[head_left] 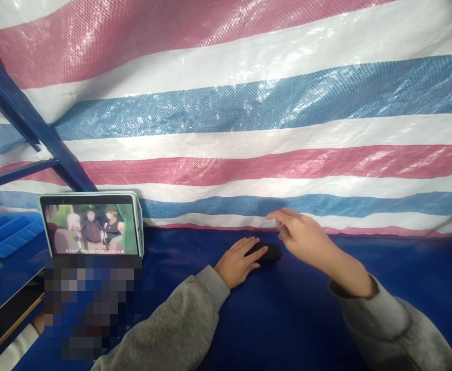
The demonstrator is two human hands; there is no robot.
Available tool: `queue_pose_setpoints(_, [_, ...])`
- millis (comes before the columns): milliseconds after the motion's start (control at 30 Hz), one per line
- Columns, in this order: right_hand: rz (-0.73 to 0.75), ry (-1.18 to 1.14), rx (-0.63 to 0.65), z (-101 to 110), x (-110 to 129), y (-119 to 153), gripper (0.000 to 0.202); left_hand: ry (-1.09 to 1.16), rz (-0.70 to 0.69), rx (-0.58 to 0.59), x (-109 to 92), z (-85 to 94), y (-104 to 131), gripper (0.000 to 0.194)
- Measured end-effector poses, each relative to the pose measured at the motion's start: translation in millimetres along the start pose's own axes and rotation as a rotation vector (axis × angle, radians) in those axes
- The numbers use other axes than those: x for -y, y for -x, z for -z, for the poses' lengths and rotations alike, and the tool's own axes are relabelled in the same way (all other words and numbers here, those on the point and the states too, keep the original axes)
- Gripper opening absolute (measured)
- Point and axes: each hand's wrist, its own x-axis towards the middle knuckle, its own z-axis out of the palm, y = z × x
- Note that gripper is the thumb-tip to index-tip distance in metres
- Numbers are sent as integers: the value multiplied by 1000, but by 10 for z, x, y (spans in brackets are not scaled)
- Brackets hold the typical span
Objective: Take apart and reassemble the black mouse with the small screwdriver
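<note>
My left hand (pixel 241 262) lies flat with its fingers spread, over the left part of a flat, rounded black object (pixel 271 253) on the blue tabletop. What kind of object it is I cannot make out. To the right and a little above it, my right hand (pixel 301 234) is raised in the air. Its index finger points left, while the other fingers are loosely bent and hold nothing visible. Both of my arms wear grey fleecy sleeves.
A tablet (pixel 90 226) in a pale case stands at the left, playing a cartoon. Nearer lie a large phone (pixel 15 306) with another person's hand and a pixelated patch. Blue trays (pixel 13 234) and a blue metal frame (pixel 48 134) are left. Striped sheeting (pixel 249 108) hangs behind.
</note>
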Motion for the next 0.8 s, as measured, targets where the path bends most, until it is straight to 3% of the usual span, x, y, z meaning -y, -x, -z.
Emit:
queue_pose_setpoints(267, [9,11,-21,16,14,8,37,-19,-2,5,2,-3,1,44])
queue_pose_setpoints(400, [6,58,-18,29,58,13,23,-19,-4,2,-2,0,-1,44])
queue_pose_setpoints(600, [12,43,-62,-1,25,5,28,-10,0,-7,-11,2,-9,44])
queue_pose_setpoints(800, [-59,44,-23,9,23,2,32,-13,4,8,-12,11,-6,44])
